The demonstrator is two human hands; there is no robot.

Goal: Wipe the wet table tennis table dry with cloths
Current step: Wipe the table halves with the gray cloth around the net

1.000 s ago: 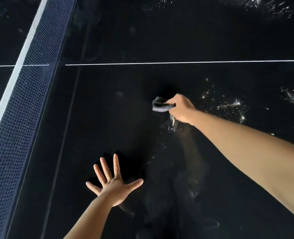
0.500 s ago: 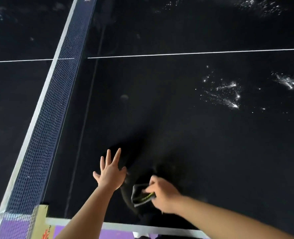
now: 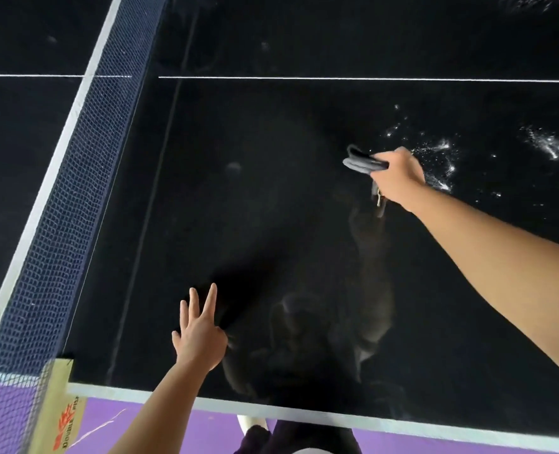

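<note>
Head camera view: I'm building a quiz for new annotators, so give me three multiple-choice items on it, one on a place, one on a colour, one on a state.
1. From the right hand, the water drops lie:
A. to its left
B. to its right
C. nearer the person

2. The floor past the table edge is:
A. green
B. grey
C. purple

3. The cloth is:
A. bunched in the right hand's grip
B. spread flat, untouched
C. hanging on a hook

Answers: 1 B, the bright drops glint just right of the knuckles; 2 C, purple shows below the white edge; 3 A, the hand is curled round it.
</note>
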